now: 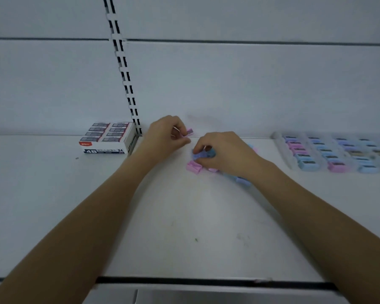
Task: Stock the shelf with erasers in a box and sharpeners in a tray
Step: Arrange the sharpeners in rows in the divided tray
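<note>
My left hand [166, 133] pinches a pink sharpener [189, 132] just above the white shelf [184, 216]. To its right, my right hand [224, 153] grips a blue sharpener [203, 155] over a small heap of loose sharpeners; a pink one [194, 166] and a blue one [242, 181] show beside the hand, the others are hidden under it. A clear tray [281, 148] at the right holds rows of pink and blue sharpeners. A white box of erasers [106, 138], open at the top and full, stands at the back left.
A slotted upright rail [123, 69] runs up the back wall just right of the eraser box. The shelf's front edge [206, 281] crosses the bottom of the view.
</note>
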`<state>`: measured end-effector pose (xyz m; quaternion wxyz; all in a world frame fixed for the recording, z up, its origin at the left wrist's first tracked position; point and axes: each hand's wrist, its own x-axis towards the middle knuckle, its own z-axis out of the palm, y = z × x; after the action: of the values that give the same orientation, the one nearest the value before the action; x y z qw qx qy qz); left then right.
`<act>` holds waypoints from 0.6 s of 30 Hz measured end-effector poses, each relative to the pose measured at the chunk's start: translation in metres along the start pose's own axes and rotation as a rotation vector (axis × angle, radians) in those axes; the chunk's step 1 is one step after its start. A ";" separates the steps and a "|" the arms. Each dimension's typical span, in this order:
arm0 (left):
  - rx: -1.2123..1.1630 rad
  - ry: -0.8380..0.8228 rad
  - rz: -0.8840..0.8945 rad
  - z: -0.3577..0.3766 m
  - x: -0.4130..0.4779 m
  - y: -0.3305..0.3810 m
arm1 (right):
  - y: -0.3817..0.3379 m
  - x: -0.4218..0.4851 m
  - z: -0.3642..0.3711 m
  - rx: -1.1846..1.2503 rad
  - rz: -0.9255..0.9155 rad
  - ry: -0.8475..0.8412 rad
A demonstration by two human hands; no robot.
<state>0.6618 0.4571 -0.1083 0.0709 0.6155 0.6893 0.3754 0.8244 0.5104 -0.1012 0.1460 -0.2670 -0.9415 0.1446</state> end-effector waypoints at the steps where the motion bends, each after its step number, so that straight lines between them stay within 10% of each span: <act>1: -0.015 0.009 0.002 0.001 -0.002 0.002 | 0.000 -0.001 0.002 -0.033 -0.027 0.018; 18: -0.027 0.121 0.163 -0.001 -0.005 0.010 | 0.006 -0.023 -0.002 0.483 -0.010 0.204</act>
<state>0.6702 0.4515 -0.1032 0.0066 0.6448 0.6349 0.4256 0.8463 0.5030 -0.1061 0.3005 -0.2327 -0.8615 0.3368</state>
